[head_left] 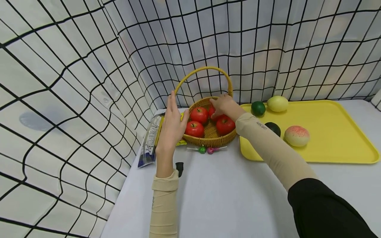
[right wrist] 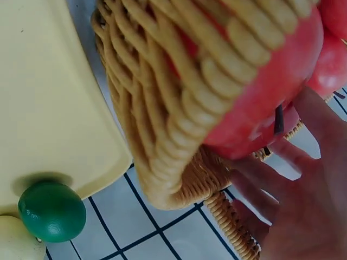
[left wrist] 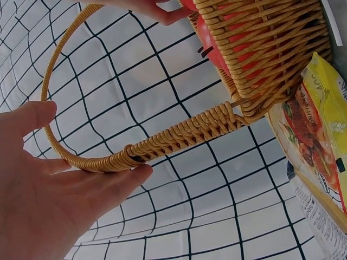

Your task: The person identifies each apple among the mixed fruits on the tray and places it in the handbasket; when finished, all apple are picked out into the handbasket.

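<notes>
A wicker basket (head_left: 208, 142) with a tall arched handle (head_left: 205, 68) holds several red apples (head_left: 194, 129). My right hand (head_left: 227, 106) reaches over its right rim, thumb and fingers spread around the back apple (head_left: 211, 110). In the right wrist view the right hand (right wrist: 303, 189) is at the apples, its fingertips partly hidden behind a nearer apple (right wrist: 271, 103). My left hand (head_left: 171, 127) is raised at the basket's left, fingers straight. In the left wrist view the left hand (left wrist: 70, 200) has the handle (left wrist: 184, 135) passing between thumb and fingers, fingertips touching it.
On the right, a yellow tray (head_left: 336, 132) bears a green lime-like fruit (head_left: 258, 108), a lemon (head_left: 277, 103), a peach (head_left: 297, 136) and a dark fruit (head_left: 273, 128) partly behind my forearm. Two lollipops (head_left: 202, 149) lie before the basket; snack packets (head_left: 150, 140) lie left. Black netting stands behind.
</notes>
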A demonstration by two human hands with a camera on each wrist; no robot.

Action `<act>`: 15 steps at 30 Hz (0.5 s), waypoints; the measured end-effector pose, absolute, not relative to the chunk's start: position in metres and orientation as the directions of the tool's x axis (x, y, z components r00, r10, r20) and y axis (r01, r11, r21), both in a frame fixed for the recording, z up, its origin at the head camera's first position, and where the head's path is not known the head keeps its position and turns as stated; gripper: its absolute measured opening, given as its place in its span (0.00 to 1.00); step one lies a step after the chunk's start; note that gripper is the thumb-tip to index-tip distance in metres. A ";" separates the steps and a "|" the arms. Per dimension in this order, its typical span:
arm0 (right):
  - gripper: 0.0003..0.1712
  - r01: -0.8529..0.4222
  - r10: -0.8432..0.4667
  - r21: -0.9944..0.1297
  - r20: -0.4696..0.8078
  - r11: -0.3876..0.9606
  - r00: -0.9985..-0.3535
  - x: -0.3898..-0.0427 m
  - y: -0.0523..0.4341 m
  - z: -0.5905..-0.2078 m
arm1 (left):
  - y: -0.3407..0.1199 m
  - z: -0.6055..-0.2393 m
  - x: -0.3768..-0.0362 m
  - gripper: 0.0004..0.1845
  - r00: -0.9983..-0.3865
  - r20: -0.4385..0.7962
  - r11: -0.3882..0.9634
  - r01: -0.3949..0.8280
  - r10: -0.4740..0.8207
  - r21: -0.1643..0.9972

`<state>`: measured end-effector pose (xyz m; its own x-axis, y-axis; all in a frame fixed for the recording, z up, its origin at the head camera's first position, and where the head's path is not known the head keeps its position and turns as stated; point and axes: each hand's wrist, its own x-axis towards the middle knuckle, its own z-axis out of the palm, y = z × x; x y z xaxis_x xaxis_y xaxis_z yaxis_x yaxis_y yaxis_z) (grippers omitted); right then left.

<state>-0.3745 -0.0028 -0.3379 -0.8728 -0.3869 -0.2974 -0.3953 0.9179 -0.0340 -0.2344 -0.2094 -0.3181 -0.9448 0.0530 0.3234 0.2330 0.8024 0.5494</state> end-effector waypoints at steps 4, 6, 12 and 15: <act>0.53 -0.394 -0.378 -0.007 -0.296 0.919 -0.877 -0.371 -0.003 -0.344 | -0.210 -0.321 -0.235 0.44 -0.946 0.322 0.803 0.230 0.050 0.550; 0.51 -0.409 -0.394 -0.004 -0.274 0.912 -0.877 -0.370 -0.002 -0.347 | -0.210 -0.322 -0.236 0.44 -0.944 0.326 0.803 0.233 0.052 0.549; 0.37 -0.503 -0.505 -0.047 -0.088 0.863 -0.859 -0.361 0.005 -0.355 | -0.211 -0.322 -0.237 0.44 -0.944 0.327 0.815 0.227 0.049 0.533; 0.30 -0.526 -0.527 -0.115 0.025 0.843 -0.850 -0.347 0.016 -0.348 | -0.210 -0.322 -0.238 0.44 -0.943 0.329 0.812 0.234 0.055 0.534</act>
<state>-0.3469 0.0157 -0.3482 -0.8496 -0.5268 0.0253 -0.5259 0.8427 -0.1151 -0.2381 -0.2099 -0.3224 -0.9426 0.0551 0.3294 0.2341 0.8125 0.5339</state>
